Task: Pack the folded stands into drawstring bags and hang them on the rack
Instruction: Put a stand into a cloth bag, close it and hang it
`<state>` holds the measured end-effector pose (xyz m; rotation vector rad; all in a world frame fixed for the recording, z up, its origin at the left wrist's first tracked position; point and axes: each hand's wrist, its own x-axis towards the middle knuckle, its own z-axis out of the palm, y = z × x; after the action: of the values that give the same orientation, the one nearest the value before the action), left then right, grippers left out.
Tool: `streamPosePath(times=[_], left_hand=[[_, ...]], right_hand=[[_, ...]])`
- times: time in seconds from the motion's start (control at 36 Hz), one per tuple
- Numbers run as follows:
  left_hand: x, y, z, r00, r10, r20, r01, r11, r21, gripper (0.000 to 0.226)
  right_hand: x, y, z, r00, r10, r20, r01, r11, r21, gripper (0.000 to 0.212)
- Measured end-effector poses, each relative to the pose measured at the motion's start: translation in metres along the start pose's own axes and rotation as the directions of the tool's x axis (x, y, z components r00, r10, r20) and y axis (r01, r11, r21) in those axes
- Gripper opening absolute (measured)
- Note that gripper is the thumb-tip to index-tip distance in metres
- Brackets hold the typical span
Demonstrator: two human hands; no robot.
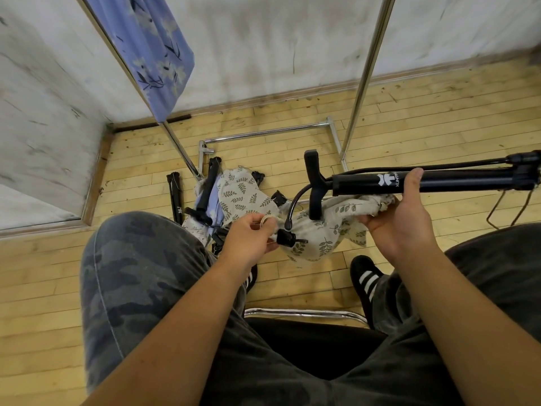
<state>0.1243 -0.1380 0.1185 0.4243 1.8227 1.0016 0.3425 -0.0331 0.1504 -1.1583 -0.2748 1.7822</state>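
The right hand [401, 212] grips a folded black stand [433, 181] plus the leaf-print drawstring bag [325, 232] under it. The left hand [248, 237] pinches the bag's cord [267, 221]. More stands and bags are piled on the floor [44, 273] by the rack [363, 80].

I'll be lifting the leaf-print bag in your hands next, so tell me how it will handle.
Probably floppy: the leaf-print bag sags in folds between the left hand, pinching its drawstring, and the right hand, gripping it with the black stand. Likely light for its size, as the cloth looks thin. Unlikely to slip; the weave looks coarse.
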Motion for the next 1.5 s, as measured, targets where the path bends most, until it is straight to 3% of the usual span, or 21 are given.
streamPosePath(times=[0.11,0.22,0.42,0.64,0.89,1.03,1.31,1.5], left_hand=[[-0.005,0.007,0.002,0.991,-0.069,0.111,0.088,0.981,-0.175,0.015],[-0.009,0.008,0.003,0.977,-0.039,0.209,0.070,0.987,-0.143,0.024],[-0.007,0.003,0.000,0.984,-0.062,0.165,0.087,0.985,-0.150,0.009],[-0.014,0.005,0.004,0.947,-0.225,0.230,0.259,0.957,-0.132,0.017],[-0.010,0.008,0.001,0.943,-0.219,0.249,0.288,0.913,-0.288,0.026],[-0.014,0.008,0.003,0.953,-0.158,0.260,0.226,0.939,-0.258,0.029],[-0.015,0.004,0.004,0.967,-0.111,0.231,0.159,0.966,-0.204,0.008],[-0.010,0.001,0.004,0.960,-0.155,0.233,0.187,0.975,-0.123,0.018]], right_hand=[[-0.001,-0.001,0.000,1.000,-0.013,0.001,0.013,1.000,0.025,0.063],[-0.003,-0.002,0.001,1.000,-0.017,-0.011,0.017,0.999,0.030,0.059],[-0.002,-0.002,0.000,0.999,0.028,0.043,-0.028,1.000,0.014,0.067],[-0.004,0.000,0.003,0.995,0.033,0.089,-0.031,0.999,-0.020,0.068],[0.003,0.003,-0.001,0.991,-0.003,0.134,0.015,0.996,-0.089,0.066],[0.003,0.002,0.000,0.995,-0.026,0.100,0.035,0.996,-0.085,0.058],[0.005,0.001,-0.002,0.993,-0.008,0.114,0.013,0.999,-0.038,0.068],[0.001,-0.003,0.001,0.996,0.015,0.088,-0.016,1.000,0.007,0.064]])
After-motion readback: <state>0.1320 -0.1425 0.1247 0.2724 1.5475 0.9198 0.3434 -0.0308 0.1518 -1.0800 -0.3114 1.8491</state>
